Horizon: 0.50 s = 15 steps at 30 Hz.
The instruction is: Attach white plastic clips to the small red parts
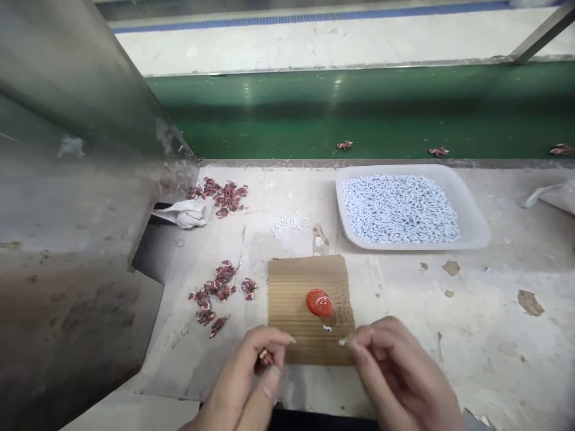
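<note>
The left hand [247, 377] curls around a dark-red piece [266, 358]; the right hand [398, 371] pinches a white sliver [342, 342], not yet together. Bundles [226, 271] lie at nine o'clock from the cardboard [287, 287], finished or waiting I can't tell; plenty of slivers fill the tub [480, 233] at one.

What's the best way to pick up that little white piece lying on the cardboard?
I'd pinch the white piece by its right end, coming from the near right: it's slim, curved and lies flat, with the glossy red blob just beyond it on the cardboard. Your right hand already pinches another.
</note>
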### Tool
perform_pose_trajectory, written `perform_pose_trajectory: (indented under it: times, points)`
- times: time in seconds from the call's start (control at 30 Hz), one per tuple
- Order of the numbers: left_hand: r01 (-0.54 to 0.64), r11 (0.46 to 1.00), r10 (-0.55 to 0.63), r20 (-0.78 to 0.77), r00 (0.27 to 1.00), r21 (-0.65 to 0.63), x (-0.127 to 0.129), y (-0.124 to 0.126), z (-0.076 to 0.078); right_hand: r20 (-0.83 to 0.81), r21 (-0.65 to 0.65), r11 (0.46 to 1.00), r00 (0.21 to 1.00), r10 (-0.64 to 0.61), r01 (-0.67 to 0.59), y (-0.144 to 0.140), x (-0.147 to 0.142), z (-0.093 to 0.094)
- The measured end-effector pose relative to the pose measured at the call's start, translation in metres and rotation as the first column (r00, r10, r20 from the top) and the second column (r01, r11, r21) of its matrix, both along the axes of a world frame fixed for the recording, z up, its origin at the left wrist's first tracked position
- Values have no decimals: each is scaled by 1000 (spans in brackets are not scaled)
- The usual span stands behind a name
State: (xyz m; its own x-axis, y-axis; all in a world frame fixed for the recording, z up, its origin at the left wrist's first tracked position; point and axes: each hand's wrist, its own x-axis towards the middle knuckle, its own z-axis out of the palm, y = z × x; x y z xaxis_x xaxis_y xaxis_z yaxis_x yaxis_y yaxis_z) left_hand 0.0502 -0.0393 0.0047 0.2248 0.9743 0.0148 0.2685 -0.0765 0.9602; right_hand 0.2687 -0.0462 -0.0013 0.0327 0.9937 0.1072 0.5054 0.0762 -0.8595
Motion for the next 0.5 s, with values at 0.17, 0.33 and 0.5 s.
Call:
perform_pose_trajectory:
  times: [0.17,0.33,0.5]
  points:
    - [-32,992,28,-30,999,-122,-27,2,-7,213,83,996,977,11,-29,21,22,-24]
    - [-39,996,34,-71,997,-79,-34,13,-9,281,70,993,957,71,-94,24,20,-27]
    - [-122,982,130,54,990,-143,-30,20,-5,287,56,995,956,58,-77,20,20,-21]
